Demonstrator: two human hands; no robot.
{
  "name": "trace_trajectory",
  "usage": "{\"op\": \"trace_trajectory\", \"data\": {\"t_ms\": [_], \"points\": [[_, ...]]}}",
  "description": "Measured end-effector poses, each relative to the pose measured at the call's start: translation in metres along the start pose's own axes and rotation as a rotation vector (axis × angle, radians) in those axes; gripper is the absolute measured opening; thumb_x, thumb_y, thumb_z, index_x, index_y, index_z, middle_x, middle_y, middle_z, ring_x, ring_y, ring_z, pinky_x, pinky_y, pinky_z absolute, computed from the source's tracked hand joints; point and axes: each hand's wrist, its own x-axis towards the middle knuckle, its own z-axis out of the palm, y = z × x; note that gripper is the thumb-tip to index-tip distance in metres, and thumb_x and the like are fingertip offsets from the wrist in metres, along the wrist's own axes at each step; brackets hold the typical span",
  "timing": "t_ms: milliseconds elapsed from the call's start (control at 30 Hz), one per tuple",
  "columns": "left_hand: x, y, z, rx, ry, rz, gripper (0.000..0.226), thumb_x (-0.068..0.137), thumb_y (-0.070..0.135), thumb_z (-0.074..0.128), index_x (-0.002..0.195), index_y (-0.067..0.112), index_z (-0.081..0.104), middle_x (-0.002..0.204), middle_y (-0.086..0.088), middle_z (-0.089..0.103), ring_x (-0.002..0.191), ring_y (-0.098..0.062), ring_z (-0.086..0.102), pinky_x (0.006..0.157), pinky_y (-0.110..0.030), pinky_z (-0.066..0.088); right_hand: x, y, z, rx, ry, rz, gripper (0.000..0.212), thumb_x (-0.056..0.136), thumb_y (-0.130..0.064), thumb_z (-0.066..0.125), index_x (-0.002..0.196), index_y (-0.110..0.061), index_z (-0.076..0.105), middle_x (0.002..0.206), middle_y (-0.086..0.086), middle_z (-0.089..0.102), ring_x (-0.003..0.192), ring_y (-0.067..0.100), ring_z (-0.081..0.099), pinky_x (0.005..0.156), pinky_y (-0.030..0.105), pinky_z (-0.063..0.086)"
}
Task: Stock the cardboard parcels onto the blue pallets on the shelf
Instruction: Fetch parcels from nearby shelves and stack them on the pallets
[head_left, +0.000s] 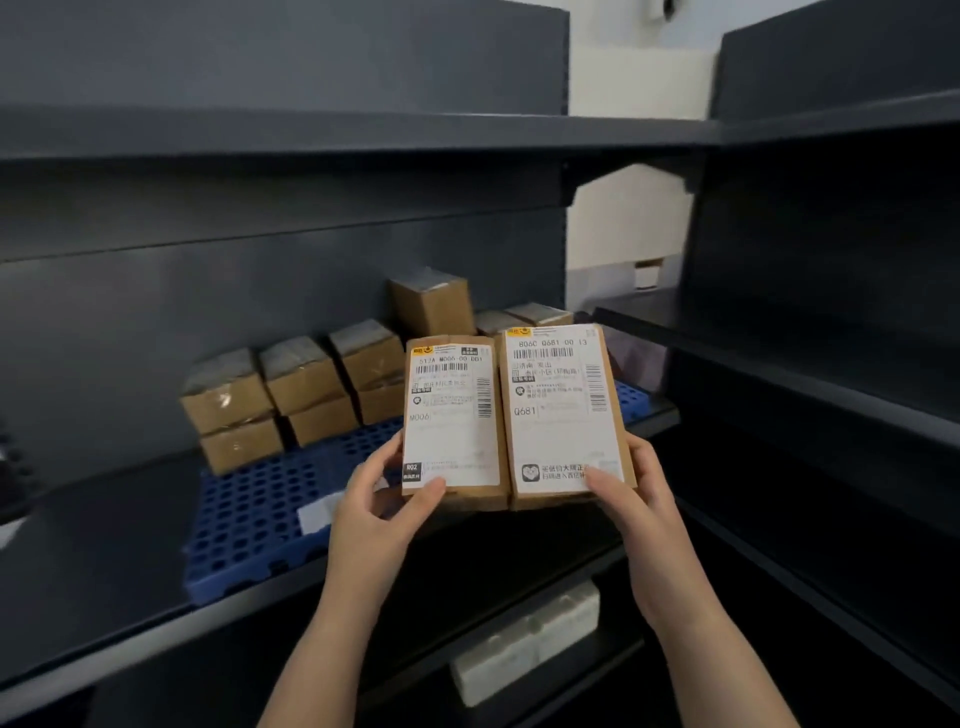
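Gripping parcels (511, 415) — pallet (249, 514) beneath.

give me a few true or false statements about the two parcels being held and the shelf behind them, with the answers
1. Each hand holds one labelled parcel. True: the left hand holds the left parcel and the right hand holds the right parcel, side by side.
2. The two held parcels show their white shipping labels to the camera. True.
3. The pallet on the shelf is red. False: the pallet is blue.
4. No parcels are on the pallet yet. False: stacked boxes already sit along its back.
5. The front of the pallet has bare surface. True.
6. The held parcels lie flat on the floor. False: they are held in front of the shelf.
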Motion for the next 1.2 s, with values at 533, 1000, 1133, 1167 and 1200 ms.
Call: {"op": "trace_trajectory", "data": {"t_ms": [533,1000,1133,1167,1200], "points": [[0.088,0.003,-0.125,-0.107,0.234,0.034,0.058,0.061,0.032,0.073,0.117,0.035,0.061,0.114,0.011,0.065,0.11,-0.011,0.059,0.098,-0.043,0.047,0.095,0.008,0.15,0.086,-0.209,0.025,0.056,0.06,-0.041,0.074,0.113,-0.032,0.057,0.104,-0.011,0.071,0.102,0.01,0.065,0.093,0.033,0.048],[0.17,0.016,-0.207,-0.078,0.463,0.053,0.05,0.075,0.02,0.073,0.122,0.019,0.058,0.112,0.001,0.063,0.103,-0.017,0.061,0.078,-0.028,0.05,0.149,0.004,0.23,0.239,-0.276,0.075,0.032,0.081,-0.032,0.062,0.112,-0.033,0.057,0.099,-0.011,0.072,0.092,0.005,0.067,0.08,0.025,0.049],[0.192,0.011,-0.22,-0.031,0.485,-0.015,0.051,0.077,0.024,0.073,0.125,0.02,0.056,0.115,-0.003,0.063,0.104,-0.019,0.061,0.086,-0.037,0.052,0.167,0.005,0.241,0.236,-0.289,0.086,0.021,0.087,-0.027,0.058,0.108,-0.03,0.058,0.104,-0.006,0.068,0.094,0.008,0.063,0.074,0.024,0.046],[0.196,0.01,-0.221,-0.023,0.498,-0.027,0.051,0.077,0.025,0.072,0.125,0.019,0.055,0.115,-0.004,0.062,0.103,-0.019,0.06,0.087,-0.038,0.051,0.171,0.006,0.243,0.238,-0.297,0.085,0.021,0.087,-0.028,0.058,0.108,-0.03,0.058,0.105,-0.006,0.067,0.094,0.008,0.062,0.074,0.023,0.046],[0.2,0.009,-0.22,-0.016,0.508,-0.038,0.05,0.078,0.025,0.072,0.125,0.018,0.055,0.113,-0.004,0.062,0.102,-0.02,0.06,0.087,-0.039,0.052,0.175,0.006,0.245,0.238,-0.307,0.083,0.021,0.086,-0.028,0.059,0.108,-0.03,0.058,0.107,-0.005,0.066,0.096,0.009,0.062,0.074,0.023,0.045]]}}
